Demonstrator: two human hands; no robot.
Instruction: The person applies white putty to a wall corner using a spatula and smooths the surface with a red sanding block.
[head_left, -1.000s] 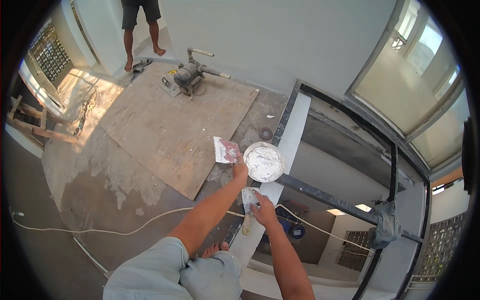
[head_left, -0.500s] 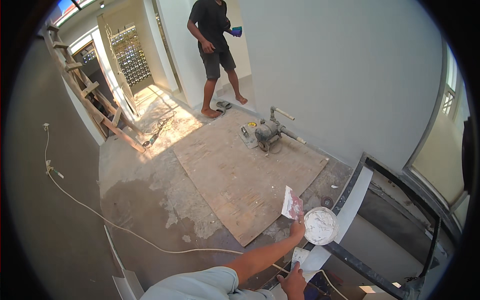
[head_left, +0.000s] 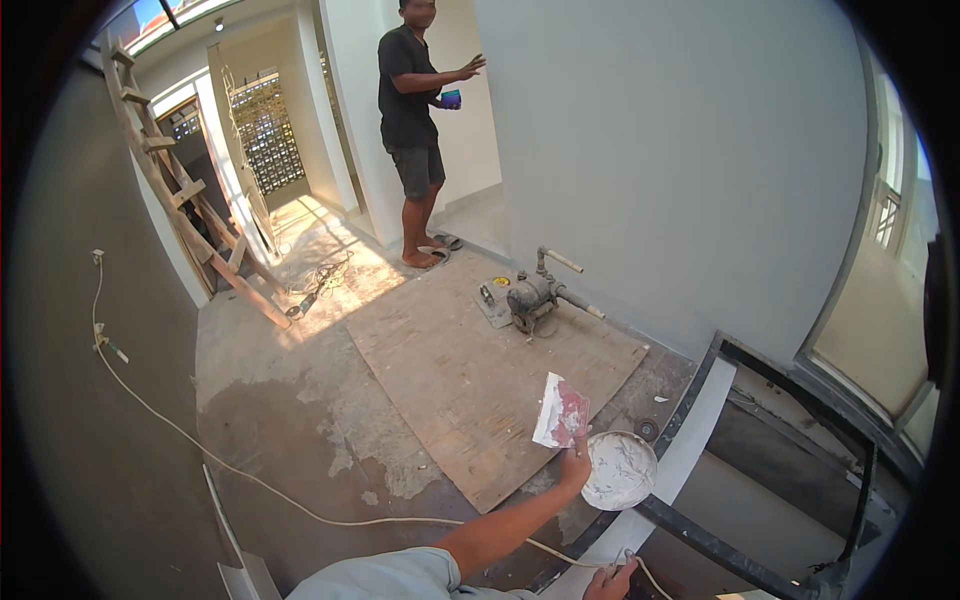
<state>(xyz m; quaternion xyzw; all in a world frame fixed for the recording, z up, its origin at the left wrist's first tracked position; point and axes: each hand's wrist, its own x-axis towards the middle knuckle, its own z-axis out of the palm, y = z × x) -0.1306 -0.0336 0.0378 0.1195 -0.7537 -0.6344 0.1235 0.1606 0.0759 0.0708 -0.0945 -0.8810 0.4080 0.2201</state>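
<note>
My left hand (head_left: pixel 574 460) grips a wide putty blade (head_left: pixel 560 408) smeared with white paste and pink on its face, raised over the edge of the plywood sheet (head_left: pixel 440 370). Just right of that hand, a round container of white putty (head_left: pixel 618 465) rests by the black metal frame (head_left: pixel 705 525) and a pale strip (head_left: pixel 705 420). My right hand (head_left: pixel 610 580) is closed at the bottom edge on a scraper, mostly hidden by the hand and the frame's edge. A cream cord (head_left: pixel 400 521) runs beside it.
A barefoot person (head_left: pixel 410 140) stands by a doorway beyond the plywood, holding a blue object. A pump with pipes (head_left: pixel 535 300) sits near the wall. A wooden ladder (head_left: pixel 190 210) leans left. The framed floor opening (head_left: pixel 780 470) drops away at right; a grinding disc (head_left: pixel 647 428) lies nearby.
The view has tilted upward and leftward, so my hands sit lower and farther right in it. The other person has turned and raised an arm toward the wall.
</note>
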